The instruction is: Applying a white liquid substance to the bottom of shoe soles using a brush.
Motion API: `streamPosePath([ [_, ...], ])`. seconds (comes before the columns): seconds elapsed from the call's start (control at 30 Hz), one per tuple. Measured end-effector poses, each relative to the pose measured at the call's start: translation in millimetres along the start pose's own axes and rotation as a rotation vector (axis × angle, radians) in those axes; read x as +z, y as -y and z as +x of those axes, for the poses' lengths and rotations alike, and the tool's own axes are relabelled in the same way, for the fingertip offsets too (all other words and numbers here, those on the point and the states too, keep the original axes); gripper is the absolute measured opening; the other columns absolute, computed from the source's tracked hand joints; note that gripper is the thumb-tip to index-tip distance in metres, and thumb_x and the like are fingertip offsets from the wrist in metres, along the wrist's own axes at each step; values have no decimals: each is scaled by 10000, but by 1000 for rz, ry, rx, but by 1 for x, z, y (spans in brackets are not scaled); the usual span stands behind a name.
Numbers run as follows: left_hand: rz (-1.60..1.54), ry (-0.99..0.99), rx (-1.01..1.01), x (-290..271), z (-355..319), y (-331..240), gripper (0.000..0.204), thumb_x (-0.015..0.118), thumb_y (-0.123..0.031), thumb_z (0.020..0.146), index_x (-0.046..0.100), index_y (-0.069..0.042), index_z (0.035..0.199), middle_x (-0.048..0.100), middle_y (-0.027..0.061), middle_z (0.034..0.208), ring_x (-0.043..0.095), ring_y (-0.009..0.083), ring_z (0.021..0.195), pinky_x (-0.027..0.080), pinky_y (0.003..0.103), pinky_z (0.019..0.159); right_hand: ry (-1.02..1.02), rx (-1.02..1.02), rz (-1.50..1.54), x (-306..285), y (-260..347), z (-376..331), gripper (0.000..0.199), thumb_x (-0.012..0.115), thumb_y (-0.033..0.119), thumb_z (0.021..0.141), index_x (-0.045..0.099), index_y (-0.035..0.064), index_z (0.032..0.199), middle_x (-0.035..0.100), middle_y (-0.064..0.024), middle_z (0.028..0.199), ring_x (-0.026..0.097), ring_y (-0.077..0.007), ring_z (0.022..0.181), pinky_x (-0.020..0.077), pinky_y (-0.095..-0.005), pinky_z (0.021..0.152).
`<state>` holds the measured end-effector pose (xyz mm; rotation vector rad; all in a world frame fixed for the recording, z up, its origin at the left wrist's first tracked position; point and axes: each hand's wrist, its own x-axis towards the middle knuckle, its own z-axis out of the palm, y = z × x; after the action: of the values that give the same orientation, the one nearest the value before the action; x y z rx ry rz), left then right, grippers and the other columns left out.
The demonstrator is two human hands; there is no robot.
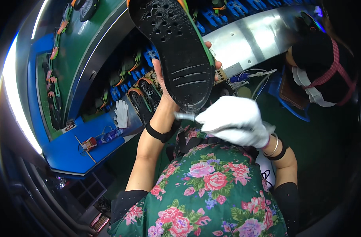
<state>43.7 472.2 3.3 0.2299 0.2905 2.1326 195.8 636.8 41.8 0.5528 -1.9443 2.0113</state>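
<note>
A black shoe sole (184, 59) with a green and orange edge is held up in front of me. Its surface looks wet and glossy, with holes toward the far end and grooves toward the heel. My bare left hand (165, 87) grips it from beneath, thumb on the left side and fingertips showing on the right. Just below the heel is my right hand (233, 120), in a white glove and smeared by motion. Its fingers are closed round a slim pale tool (184, 116), too blurred to name exactly. Whether the tool touches the sole I cannot tell.
Two more soles (143, 98) stand beyond my left forearm, beside a white glove (121, 113). A blue table (65, 152) bears a red box (89, 143). Curved metal edging (235, 43) runs behind. Another person (322, 67) sits at the right.
</note>
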Motion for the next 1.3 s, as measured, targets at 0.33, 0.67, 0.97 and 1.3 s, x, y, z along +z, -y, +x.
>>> streamPosePath([
  [0.33,59,-217,-226,-5,-7,-14,1166,637,-773,837,207,-49,1645,292,311,1618,534,583,1272,533,664,1009,66,-104,-177,-2,-6,-4,249,822,92,804,807,111,1052,792,-46,1042,753,-252,898,604,-341,781],
  [0.67,147,-557,-298,6,-6,-31,507,613,-309,1017,591,-2,1420,672,218,1346,705,308,1174,557,452,1069,165,-146,-357,4,1,-14,327,764,23,794,798,123,1103,787,-90,1114,755,-283,1004,607,-379,851],
  [0.97,181,-463,-255,-7,-2,-34,536,622,-357,1012,612,27,1386,677,227,1332,696,320,1191,548,451,1077,99,-22,-54,-3,-5,-2,210,821,35,803,816,94,1005,797,-77,1038,753,-246,913,598,-338,808],
  [1.3,-101,-328,-295,-8,-20,-7,749,428,-589,1060,466,-13,1537,556,229,1495,599,354,1332,454,509,1166,-100,342,256,-14,-14,-10,107,808,-18,808,799,15,910,791,-133,1008,757,-216,940,593,-338,856],
])
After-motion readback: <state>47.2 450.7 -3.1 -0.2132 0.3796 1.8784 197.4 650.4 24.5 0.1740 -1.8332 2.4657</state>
